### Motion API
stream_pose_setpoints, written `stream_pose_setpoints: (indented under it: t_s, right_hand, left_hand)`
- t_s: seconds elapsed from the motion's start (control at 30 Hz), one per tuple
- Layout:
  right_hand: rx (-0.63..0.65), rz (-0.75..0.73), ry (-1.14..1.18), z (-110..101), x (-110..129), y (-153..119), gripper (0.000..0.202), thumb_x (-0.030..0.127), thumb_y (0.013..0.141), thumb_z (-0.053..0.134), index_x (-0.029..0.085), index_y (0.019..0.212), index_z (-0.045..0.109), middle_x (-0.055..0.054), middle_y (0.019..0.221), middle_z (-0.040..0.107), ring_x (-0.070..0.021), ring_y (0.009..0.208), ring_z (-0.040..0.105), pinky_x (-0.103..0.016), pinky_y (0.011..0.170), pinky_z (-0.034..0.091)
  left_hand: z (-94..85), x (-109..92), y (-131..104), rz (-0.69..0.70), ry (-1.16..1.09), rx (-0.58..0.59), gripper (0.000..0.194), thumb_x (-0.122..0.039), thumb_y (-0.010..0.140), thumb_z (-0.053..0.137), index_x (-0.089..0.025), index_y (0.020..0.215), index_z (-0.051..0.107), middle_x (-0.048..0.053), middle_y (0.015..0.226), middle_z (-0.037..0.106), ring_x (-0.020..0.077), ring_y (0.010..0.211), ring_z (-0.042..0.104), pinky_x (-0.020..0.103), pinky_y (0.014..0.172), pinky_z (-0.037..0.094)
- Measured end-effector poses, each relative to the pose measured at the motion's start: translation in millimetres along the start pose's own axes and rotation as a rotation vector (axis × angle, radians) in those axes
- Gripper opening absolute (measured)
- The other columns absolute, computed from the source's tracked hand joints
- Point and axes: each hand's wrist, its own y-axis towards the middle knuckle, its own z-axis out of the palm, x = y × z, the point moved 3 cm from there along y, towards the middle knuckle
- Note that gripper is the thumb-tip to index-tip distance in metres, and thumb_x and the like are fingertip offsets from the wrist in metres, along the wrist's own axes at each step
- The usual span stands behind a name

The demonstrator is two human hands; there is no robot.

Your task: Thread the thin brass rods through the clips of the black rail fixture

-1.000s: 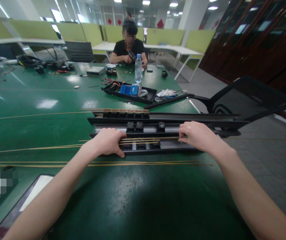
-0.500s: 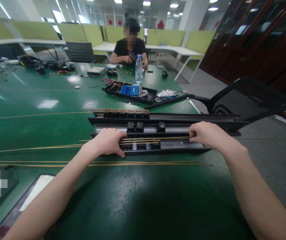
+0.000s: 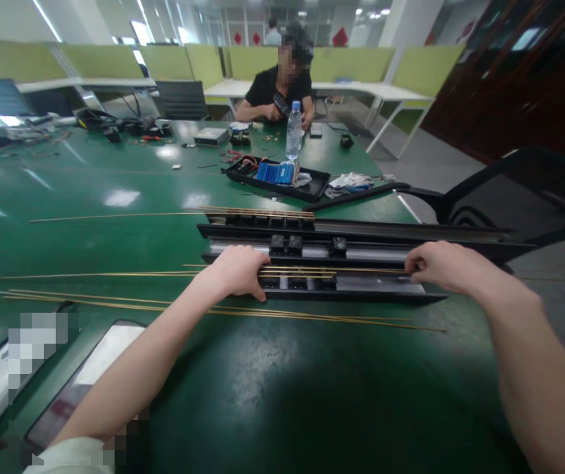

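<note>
Clear bottle (image 3: 294,133), seated person (image 3: 282,89), black chair (image 3: 534,191)

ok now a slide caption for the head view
Left hand braced on the near rail, right hand pinching a thin rod along it, a person across the table.

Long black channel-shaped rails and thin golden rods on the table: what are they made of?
The long black rails seem to be satin-coated metal, perhaps aluminium: straight edges, silvery-grey inside. The thin golden rods could be smooth brass, judging by colour and sheen, but bamboo remains possible.
</note>
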Motion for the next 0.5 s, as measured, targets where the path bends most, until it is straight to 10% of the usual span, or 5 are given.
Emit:
stream_pose_setpoints:
  t_s: [0.5]
  right_hand:
    - [0.114,0.044,0.020,2.0,5.2,-1.1,0.015,0.023,0.073,0.065,0.028,0.083,0.075,-0.006,0.092,0.072,-0.0236,0.079,0.061,-0.033,0.064,0.039]
  left_hand:
    - [7.2,0.0,-9.0,-0.027,-0.012,-0.013,0.069,-0.063,0.058,0.073,-0.024,0.114,0.065,0.011,0.105,0.072,0.0332,0.099,0.066,0.038,0.079,0.050]
